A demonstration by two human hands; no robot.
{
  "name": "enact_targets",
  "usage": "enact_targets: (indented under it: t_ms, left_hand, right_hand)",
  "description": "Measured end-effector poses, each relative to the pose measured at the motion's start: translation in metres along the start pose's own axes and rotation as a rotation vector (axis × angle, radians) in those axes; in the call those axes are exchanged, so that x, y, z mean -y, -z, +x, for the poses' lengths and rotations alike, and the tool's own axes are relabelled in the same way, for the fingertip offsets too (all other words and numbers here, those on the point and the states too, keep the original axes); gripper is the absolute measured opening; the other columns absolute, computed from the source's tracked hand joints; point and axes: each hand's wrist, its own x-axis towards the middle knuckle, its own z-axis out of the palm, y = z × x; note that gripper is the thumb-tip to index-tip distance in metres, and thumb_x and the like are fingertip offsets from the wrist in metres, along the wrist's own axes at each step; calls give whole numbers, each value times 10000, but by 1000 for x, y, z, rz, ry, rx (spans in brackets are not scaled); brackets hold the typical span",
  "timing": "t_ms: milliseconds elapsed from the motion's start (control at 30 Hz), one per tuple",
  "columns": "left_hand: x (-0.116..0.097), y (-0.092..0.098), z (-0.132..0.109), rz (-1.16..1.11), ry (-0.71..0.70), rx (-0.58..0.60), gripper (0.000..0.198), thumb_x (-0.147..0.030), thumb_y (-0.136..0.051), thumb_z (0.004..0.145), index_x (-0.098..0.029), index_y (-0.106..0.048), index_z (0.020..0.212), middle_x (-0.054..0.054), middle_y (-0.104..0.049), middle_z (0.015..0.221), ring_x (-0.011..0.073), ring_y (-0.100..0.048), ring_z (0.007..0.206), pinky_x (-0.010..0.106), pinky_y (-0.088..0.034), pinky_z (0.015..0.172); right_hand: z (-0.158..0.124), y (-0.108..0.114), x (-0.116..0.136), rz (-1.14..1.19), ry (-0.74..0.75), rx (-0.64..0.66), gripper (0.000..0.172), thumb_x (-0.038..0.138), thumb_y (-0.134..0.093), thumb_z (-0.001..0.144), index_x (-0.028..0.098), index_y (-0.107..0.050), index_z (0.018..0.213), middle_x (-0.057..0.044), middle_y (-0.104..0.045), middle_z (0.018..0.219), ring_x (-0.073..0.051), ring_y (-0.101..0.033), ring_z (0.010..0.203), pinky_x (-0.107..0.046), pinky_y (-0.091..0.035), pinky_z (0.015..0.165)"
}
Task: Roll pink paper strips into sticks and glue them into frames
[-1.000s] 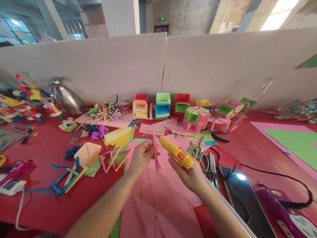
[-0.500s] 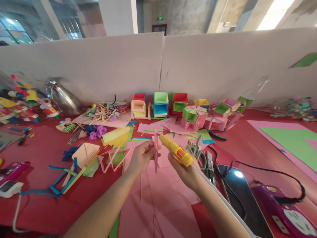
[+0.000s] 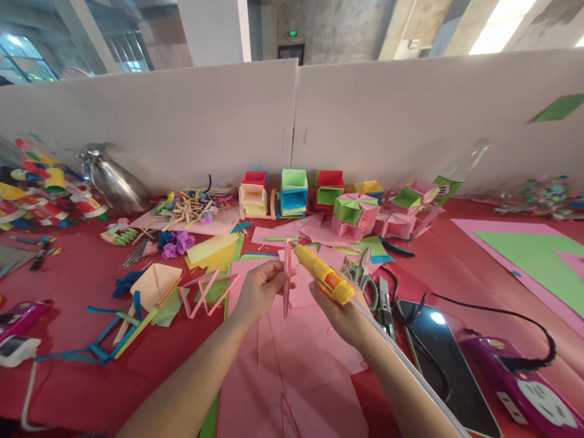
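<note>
My left hand [image 3: 265,284] pinches a thin pink paper piece [image 3: 286,298], held upright and seen edge-on. In my right hand [image 3: 340,310] is a yellow hot glue gun [image 3: 322,274], a clear glue stick [image 3: 401,359] trailing from its back along my forearm. The gun's nozzle is close to the upper right edge of the pink piece; whether they touch I cannot tell. Beneath both hands lie pink paper sheets [image 3: 310,395]. A pink folded-strip frame [image 3: 210,292] stands left of my left hand.
Scissors [image 3: 365,277], a utility knife [image 3: 385,304], a dark tablet-like slab [image 3: 449,365] and a purple power strip [image 3: 515,389] with a black cable lie to the right. Folded paper boxes [image 3: 294,194] line the back by a white partition [image 3: 182,121]. A metal jug [image 3: 112,179] stands back left.
The view has shifted very slightly. Both hands keep nearly the same pose, with the glue gun's nozzle still by the pink paper piece.
</note>
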Motion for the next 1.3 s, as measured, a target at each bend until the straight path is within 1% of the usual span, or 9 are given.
enact_targets:
  t_ms: [300, 500, 667, 833, 1000, 1133, 1300]
  left_hand:
    - [-1, -1, 1, 16, 11, 3, 297, -402, -633, 725, -144, -587, 865, 93, -685, 929, 202, -676, 730, 293, -540, 621]
    - [-3, -3, 1, 14, -11, -9, 312, -429, -634, 709, -143, -587, 825, 76, -690, 872, 203, -676, 716, 309, -547, 628]
    - [0, 0, 2, 4, -17, -9, 316, -426, -623, 719, -144, -597, 858, 83, -690, 911, 192, -674, 715, 311, -549, 647]
    - [0, 3, 3, -10, -42, -20, 328, -403, -623, 730, -145, -616, 932, 89, -680, 965, 188, -674, 721, 293, -549, 620]
    - [-2, 4, 3, -34, -43, -57, 368, -403, -657, 700, -143, -626, 959, 89, -690, 933, 197, -675, 713, 301, -548, 616]
    - [-1, 6, 5, -41, -73, -43, 371, -408, -633, 727, -138, -625, 981, 92, -687, 916, 203, -675, 737, 298, -547, 622]
    - [0, 9, 5, -37, -96, -39, 337, -395, -615, 751, -143, -623, 975, 71, -686, 874, 185, -671, 735, 273, -542, 617]
  right_hand:
    - [0, 2, 0, -15, 11, -6, 206, 335, -454, 809, 206, -416, 653, 51, -378, 570, -103, -401, 498, -230, -333, 487]
    - [-1, 3, 0, 14, 22, 19, 168, 330, -454, 818, 205, -424, 709, 38, -433, 619, -112, -437, 538, -235, -365, 521]
    - [-2, 2, 1, -11, 24, 29, 192, 324, -455, 818, 216, -385, 674, 46, -404, 599, -106, -422, 513, -231, -352, 499]
    - [-3, 2, 6, -29, 45, 41, 193, 301, -450, 816, 221, -375, 658, 34, -415, 614, -111, -432, 519, -229, -358, 495]
    - [-4, 2, 7, -74, 55, 53, 215, 316, -448, 820, 225, -367, 643, 30, -420, 602, -120, -436, 518, -231, -352, 491]
    - [-5, 2, 6, -86, 76, 69, 227, 326, -454, 822, 226, -359, 642, 29, -423, 609, -122, -439, 524, -233, -347, 501]
    - [-6, 0, 5, -90, 103, 75, 225, 329, -459, 822, 224, -371, 643, 26, -435, 618, -123, -445, 528, -236, -357, 523]
